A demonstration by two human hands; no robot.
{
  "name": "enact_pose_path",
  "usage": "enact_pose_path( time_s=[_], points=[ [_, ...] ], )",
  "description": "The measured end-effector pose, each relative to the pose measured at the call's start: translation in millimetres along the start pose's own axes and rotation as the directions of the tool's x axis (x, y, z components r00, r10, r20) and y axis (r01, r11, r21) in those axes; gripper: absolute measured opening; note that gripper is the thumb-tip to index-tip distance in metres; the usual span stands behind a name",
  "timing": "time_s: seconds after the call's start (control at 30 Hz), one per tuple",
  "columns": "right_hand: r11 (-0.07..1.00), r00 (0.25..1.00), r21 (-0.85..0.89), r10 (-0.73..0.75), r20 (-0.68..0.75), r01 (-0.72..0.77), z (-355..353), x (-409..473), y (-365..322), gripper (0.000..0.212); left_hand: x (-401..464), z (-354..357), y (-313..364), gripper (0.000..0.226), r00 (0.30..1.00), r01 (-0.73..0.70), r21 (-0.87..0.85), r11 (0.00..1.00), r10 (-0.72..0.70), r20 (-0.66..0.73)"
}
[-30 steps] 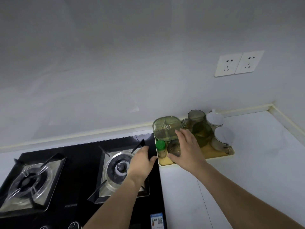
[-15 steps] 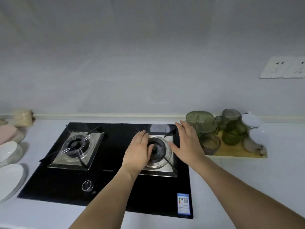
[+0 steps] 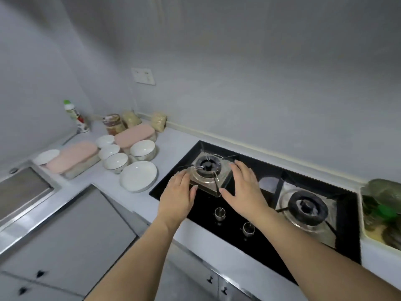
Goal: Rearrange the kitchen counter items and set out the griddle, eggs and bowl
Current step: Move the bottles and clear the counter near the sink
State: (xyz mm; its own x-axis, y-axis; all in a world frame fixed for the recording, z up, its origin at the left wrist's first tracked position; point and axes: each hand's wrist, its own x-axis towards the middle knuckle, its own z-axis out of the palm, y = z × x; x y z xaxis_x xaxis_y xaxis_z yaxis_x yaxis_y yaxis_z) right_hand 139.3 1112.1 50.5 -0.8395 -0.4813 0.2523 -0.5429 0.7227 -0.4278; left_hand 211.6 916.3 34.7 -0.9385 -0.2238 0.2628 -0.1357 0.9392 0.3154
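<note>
Now, hands: our left hand [image 3: 178, 197] and right hand [image 3: 244, 190] hover at centre frame, fingers straight and relaxed, grasping nothing, either side of the left burner [image 3: 207, 168].
Task things: we see no griddle and no eggs; the bowls [image 3: 143, 149] sit left of centre on the counter [image 3: 171, 146].
Handling: we judge the bowls to be glazed ceramic, so stiff, smooth, breakable and fairly light; best taken by the rim with thumb inside, or cupped from below.
Plates: likely slippery when flat; we would slide fingers under an edge.
Boxes: two pink-lidded boxes [image 3: 74, 156], probably light plastic; grip the long sides.
Count, crockery: four bowls, perhaps five; two plates, one [image 3: 138, 179] beside the hob [image 3: 256, 213], one at far left.
Count, hob: two burners, two knobs [image 3: 219, 213].
Count, back corner: one bottle [image 3: 76, 117], one jar [image 3: 112, 124], two pale bags.
Right edge: a tray [image 3: 375, 241] of green glassware, too blurred to count.
</note>
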Motion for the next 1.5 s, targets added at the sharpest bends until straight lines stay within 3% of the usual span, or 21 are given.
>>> enact_pose_path(
  time_s=[0.3,0.67,1.2,1.37,1.5],
  points=[
    [0.983,0.978,0.098,-0.166,0.127,0.154,90,34,-166,0.075,-55,-77,-178,0.051,0.969,0.239,0.025,0.971,-0.237,-0.072],
    [0.959,0.934,0.108,-0.28,0.223,0.262,155,101,-253,0.072,-55,-95,-288,0.048,0.91,0.39,-0.084,0.917,-0.398,-0.117],
    [0.923,0.916,0.186,-0.366,0.164,0.336,258,348,-335,0.066,141,-127,-459,0.045,0.852,0.496,-0.045,0.867,-0.496,-0.169],
    [0.918,0.905,0.208,-0.378,0.193,0.339,286,402,-366,0.065,179,-151,-516,0.042,0.897,0.435,0.075,0.897,-0.424,-0.124],
    [0.913,0.911,0.26,-0.367,0.187,0.315,312,455,-401,0.065,218,-170,-578,0.038,0.852,0.511,0.054,0.858,-0.497,-0.163]
  ],
)
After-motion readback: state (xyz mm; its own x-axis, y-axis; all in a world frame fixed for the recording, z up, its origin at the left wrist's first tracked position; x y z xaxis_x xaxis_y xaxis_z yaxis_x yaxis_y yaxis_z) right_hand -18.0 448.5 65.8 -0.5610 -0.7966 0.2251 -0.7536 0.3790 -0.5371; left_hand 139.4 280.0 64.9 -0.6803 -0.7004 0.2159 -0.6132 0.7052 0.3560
